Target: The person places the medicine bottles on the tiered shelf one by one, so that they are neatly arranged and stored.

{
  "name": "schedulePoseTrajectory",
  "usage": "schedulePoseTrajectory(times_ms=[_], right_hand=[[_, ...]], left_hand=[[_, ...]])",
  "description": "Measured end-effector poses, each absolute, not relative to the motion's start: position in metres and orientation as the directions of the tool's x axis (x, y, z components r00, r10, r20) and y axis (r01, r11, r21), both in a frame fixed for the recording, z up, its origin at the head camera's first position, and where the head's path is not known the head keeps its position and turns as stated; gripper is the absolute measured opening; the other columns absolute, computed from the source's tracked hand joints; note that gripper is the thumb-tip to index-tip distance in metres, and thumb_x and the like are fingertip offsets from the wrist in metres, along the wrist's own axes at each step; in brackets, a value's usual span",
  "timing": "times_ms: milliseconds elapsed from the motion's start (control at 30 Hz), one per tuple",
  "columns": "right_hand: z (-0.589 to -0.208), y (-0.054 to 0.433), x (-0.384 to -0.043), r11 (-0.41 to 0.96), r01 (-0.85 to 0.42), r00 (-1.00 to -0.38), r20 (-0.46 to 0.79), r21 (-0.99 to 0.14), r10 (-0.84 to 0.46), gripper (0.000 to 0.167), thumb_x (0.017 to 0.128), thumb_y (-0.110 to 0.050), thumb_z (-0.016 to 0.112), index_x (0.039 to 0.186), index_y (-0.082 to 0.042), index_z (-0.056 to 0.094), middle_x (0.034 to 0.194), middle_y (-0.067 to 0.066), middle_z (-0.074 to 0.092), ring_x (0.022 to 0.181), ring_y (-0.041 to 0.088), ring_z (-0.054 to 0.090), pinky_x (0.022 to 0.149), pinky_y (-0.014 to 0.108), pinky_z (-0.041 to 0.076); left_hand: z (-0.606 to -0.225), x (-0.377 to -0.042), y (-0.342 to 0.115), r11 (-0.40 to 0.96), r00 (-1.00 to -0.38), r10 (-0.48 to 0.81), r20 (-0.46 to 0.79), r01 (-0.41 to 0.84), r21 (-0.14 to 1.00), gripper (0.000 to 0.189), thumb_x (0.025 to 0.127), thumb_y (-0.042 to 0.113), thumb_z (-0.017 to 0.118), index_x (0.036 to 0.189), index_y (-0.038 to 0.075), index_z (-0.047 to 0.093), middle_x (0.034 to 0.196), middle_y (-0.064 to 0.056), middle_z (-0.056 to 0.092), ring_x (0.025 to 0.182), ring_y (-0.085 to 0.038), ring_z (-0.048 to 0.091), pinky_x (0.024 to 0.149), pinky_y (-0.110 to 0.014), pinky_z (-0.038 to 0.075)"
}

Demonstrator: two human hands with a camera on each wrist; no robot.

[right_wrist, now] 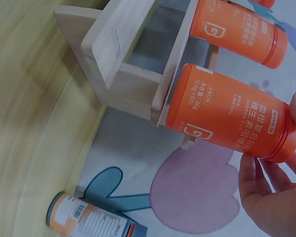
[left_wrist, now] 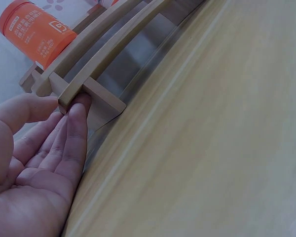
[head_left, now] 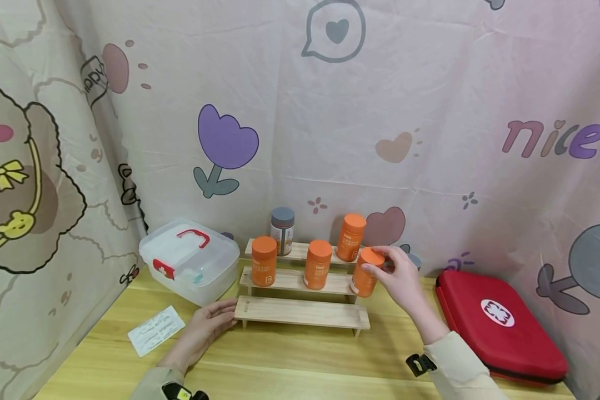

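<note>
A three-tier wooden shelf (head_left: 305, 312) stands on the table. My left hand (head_left: 206, 332) holds the left end of its lowest board, thumb and fingers around the edge in the left wrist view. At the right end of the middle tier, my right hand (head_left: 402, 280) grips an orange bottle (head_left: 366, 273) by its cap. The base of that bottle (right_wrist: 224, 111) is at the board's edge in the right wrist view. Two more orange bottles, one left (head_left: 264, 262) and one central (head_left: 318, 265), stand on the middle tier. The top tier bears a grey-capped bottle (head_left: 283, 230) and an orange bottle (head_left: 351, 238).
A clear plastic first-aid box (head_left: 215, 272) stands left of the shelf, with a printed white paper (head_left: 156, 330) before it. To the right lies a red zipped case (head_left: 520, 339). Another grey-capped bottle (right_wrist: 91, 217) stands on the table behind my right hand. Patterned cloth hangs behind.
</note>
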State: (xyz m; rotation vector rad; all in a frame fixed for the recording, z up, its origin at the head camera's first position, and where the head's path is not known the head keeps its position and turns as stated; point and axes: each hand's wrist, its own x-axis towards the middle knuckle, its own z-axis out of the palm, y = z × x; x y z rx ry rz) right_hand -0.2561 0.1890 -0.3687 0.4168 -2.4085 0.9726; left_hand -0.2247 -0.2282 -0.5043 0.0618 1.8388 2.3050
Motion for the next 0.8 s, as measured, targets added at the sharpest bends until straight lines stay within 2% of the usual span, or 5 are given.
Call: schedulePoseTrajectory(times_ms=[467, 667, 800], right_hand=[[-0.371, 0.182, -0.268, 0.692, -0.457, -0.836, 0.536, -0.559, -0.118, 0.050, 0.079, -0.028, 0.079, 0.121, -0.006, 0.061, 0.113, 0.011, 0.057, 0.094, 0.024, 0.058, 0.076, 0.040, 0.056], [-0.374, 0.185, -0.266, 0.658, -0.450, -0.857, 0.498, -0.604, -0.130, 0.064, 0.080, -0.031, 0.077, 0.133, -0.008, 0.051, 0.122, 0.012, 0.056, 0.101, 0.026, 0.056, 0.080, 0.044, 0.054], [-0.378, 0.194, -0.268, 0.631, -0.454, -0.860, 0.493, -0.629, -0.128, 0.065, 0.084, -0.029, 0.074, 0.138, -0.007, 0.044, 0.130, 0.016, 0.053, 0.107, 0.031, 0.056, 0.086, 0.049, 0.052]], left_hand=[[-0.501, -0.225, -0.227, -0.210, -0.981, 0.176, -0.086, -0.122, 0.970, 0.055, 0.095, 0.006, 0.058, 0.141, -0.011, 0.033, 0.125, -0.013, 0.056, 0.106, -0.013, 0.058, 0.094, -0.029, 0.050], [-0.502, -0.225, -0.228, -0.209, -0.981, 0.176, -0.086, -0.123, 0.970, 0.055, 0.095, 0.006, 0.058, 0.141, -0.011, 0.034, 0.123, -0.012, 0.057, 0.105, -0.013, 0.059, 0.094, -0.029, 0.050], [-0.504, -0.225, -0.229, -0.210, -0.979, 0.186, -0.080, -0.119, 0.970, 0.055, 0.095, 0.006, 0.058, 0.142, -0.011, 0.033, 0.124, -0.012, 0.056, 0.106, -0.012, 0.058, 0.094, -0.029, 0.050]])
